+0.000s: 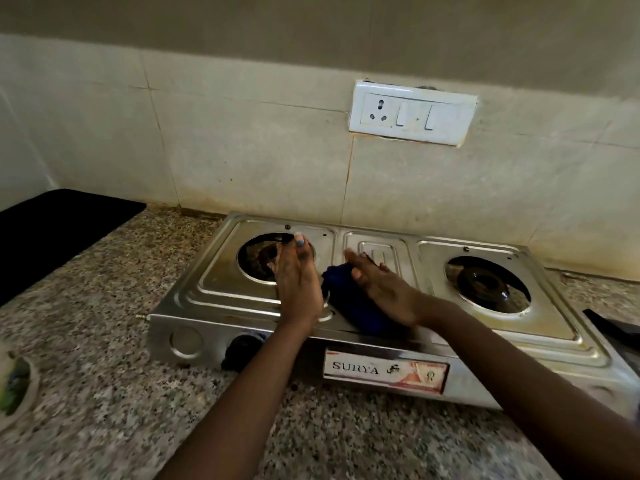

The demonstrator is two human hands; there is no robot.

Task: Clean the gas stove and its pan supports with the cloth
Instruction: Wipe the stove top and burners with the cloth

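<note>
On the granite counter (104,393) we see the steel stove (346,327), long axis left to right, knobs facing us. Our right hand (384,289) presses flat on the blue cloth (349,299) mid-stove; our left hand (294,275), fingers straight, reaches the left burner (258,258).

A speckled stone counter (104,393) holds everything. The shiny gas stove (467,344) sits on it at the middle. A black mat (59,230) lies at ten o'clock. A round dish (17,386) sits at eight o'clock.
</note>
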